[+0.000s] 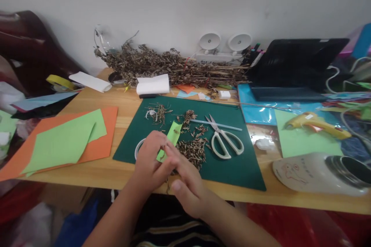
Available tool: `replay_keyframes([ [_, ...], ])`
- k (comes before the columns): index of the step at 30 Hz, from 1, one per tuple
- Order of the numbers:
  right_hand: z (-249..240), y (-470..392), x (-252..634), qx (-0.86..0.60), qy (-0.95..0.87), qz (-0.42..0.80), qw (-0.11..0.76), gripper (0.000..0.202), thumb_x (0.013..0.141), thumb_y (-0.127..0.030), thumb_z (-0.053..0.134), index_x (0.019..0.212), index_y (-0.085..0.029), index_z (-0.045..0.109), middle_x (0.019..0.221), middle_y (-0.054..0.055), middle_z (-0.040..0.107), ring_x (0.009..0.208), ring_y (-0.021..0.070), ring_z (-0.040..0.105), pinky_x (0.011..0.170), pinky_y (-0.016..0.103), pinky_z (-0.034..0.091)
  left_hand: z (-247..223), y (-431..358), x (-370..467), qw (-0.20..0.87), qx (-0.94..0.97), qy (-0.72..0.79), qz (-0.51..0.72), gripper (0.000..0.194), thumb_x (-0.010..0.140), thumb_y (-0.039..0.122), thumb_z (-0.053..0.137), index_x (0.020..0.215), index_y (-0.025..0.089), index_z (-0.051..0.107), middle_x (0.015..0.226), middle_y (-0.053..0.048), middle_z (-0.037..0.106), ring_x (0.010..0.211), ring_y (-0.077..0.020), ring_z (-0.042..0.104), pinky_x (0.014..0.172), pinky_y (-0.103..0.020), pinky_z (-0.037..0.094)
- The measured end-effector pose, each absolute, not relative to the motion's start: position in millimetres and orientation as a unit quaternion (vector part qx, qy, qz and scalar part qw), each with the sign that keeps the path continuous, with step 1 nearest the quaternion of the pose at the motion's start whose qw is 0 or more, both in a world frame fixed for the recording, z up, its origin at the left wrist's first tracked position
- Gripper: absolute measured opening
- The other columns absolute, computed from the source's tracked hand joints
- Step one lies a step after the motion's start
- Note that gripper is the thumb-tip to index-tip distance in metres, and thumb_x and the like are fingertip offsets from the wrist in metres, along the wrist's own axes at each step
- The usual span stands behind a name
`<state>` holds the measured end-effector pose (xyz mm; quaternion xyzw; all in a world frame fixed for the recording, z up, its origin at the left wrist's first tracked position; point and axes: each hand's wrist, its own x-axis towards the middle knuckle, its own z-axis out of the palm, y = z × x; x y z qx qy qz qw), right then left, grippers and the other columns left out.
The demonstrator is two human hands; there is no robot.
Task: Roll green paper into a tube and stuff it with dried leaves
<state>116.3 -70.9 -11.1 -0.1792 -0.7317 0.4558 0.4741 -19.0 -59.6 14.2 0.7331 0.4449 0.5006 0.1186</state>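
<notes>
My left hand [152, 158] and my right hand [189, 187] meet over the near edge of a green cutting mat [232, 173]. The left fingers are curled in; a small brown bit shows by them, too blurred to name. My right hand's fingers lie stretched against the left hand, its thumb apart. Just beyond them lies a folded light green paper strip [174, 133] with leaf bits on it. Right of it spreads a heap of crumbled dried leaves [193, 152]. White-handled scissors [222, 135] lie spread, touching a translucent stick [232, 127]. My left hand partly hides a white ring [138, 147].
Dried plant stalks [174, 65] line the wall behind a white paper roll [153, 85]. At left lie green and orange sheets [63, 139]. At right are a yellow glue gun [307, 119], an uncapped bottle [307, 173] on its side and a dark tablet [295, 61].
</notes>
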Motion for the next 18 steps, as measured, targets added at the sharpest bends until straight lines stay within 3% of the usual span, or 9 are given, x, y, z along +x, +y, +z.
replay_keyframes([
  [3,-17,-79,117,-0.125,-0.713,0.538,0.432,0.061,0.084,-0.038,0.04,0.136,-0.031,0.01,0.143,-0.001,0.017,0.128,0.0191,0.022,0.105,0.039,0.021,13,-67,-30,0.135,0.728,0.454,0.495,0.02,0.084,0.02,0.039,0.065,0.018,0.046,0.064,0.0,0.049,0.061,-0.0121,0.048,0.056,-0.025,0.04],
  [8,-15,-88,110,-0.119,-0.635,0.611,0.458,0.061,0.085,-0.045,0.035,0.136,-0.03,0.006,0.144,0.0,0.013,0.13,0.0196,0.016,0.106,0.04,0.016,10,-86,-28,0.153,0.742,0.458,0.466,0.02,0.08,0.01,0.038,0.063,0.019,0.046,0.066,-0.001,0.051,0.063,-0.0123,0.05,0.056,-0.025,0.043],
  [11,-8,-89,108,-0.159,-0.651,0.584,0.458,0.063,0.083,-0.053,0.031,0.137,-0.029,0.007,0.145,-0.002,0.008,0.131,0.0221,0.01,0.107,0.042,0.011,7,-99,-15,0.175,0.779,0.439,0.412,0.015,0.081,0.013,0.036,0.074,0.019,0.048,0.075,-0.003,0.05,0.069,-0.0135,0.05,0.058,-0.025,0.045],
  [13,-6,-90,107,-0.182,-0.656,0.565,0.466,0.062,0.082,-0.057,0.027,0.136,-0.032,0.009,0.144,-0.004,0.011,0.131,0.0236,0.013,0.107,0.043,0.013,5,-105,-8,0.169,0.792,0.432,0.397,0.018,0.085,0.024,0.032,0.088,0.019,0.048,0.084,-0.007,0.049,0.077,-0.0175,0.05,0.064,-0.03,0.047],
  [18,-9,-95,103,-0.198,-0.664,0.537,0.482,0.061,0.081,-0.059,0.024,0.135,-0.035,0.011,0.144,-0.009,0.006,0.131,0.0245,0.008,0.107,0.043,0.014,-6,-116,-7,0.111,0.785,0.491,0.362,0.053,0.084,0.052,0.016,0.117,0.016,0.037,0.103,-0.014,0.048,0.101,-0.028,0.045,0.079,-0.044,0.042],
])
